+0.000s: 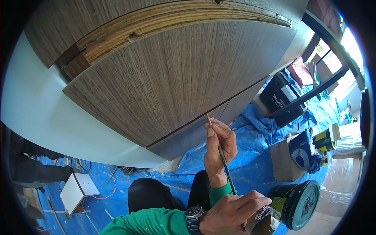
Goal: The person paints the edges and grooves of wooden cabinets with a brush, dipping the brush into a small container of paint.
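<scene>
Between the thumb and fingers of my right hand (220,147), a slim brush-like tool (225,162) with a long thin handle is pinched. Its pointed tip meets the dark seam along the lower edge of the brown wood-grain panel (172,78). My left hand (235,213), with a watch on the wrist, is closed round a small open container (263,225) at the bottom of the view. Some pale stuff shows at the container's opening; its inside is mostly hidden. The tool's handle end reaches close to my left knuckles.
Bare plywood edges (164,25) show above the panel, beside a white curved surface (35,94). Blue sheeting (250,156) covers the floor. At right are a black tool case (280,98), a wooden box (284,162) and a lidded dark bucket (301,205). A white box-like piece (76,190) lies left.
</scene>
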